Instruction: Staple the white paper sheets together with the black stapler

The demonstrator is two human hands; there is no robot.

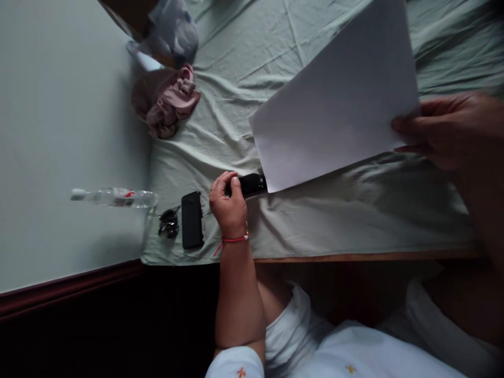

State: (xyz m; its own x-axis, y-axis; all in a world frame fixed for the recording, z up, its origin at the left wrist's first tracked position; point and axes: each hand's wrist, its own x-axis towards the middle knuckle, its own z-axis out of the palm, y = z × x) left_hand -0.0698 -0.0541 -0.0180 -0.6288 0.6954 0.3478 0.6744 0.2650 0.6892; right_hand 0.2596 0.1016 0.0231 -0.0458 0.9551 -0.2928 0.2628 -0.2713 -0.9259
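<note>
A plain white sheet of paper slants above the cloth, its right edge pinched between the thumb and fingers of my right hand. Lower left of it, my left hand is closed around the near end of a black oblong object. Small light marks show on that object's far end; its kind is not clear, and my fingers hide part of it. The paper's lower left corner overlaps or meets its tip; I cannot tell whether they touch.
Left of my left hand lie a black rectangular case and a bunch of keys. A clear bottle stands near the wall. Behind are a crumpled pink cloth and a plastic bag. A wrinkled green sheet covers the surface.
</note>
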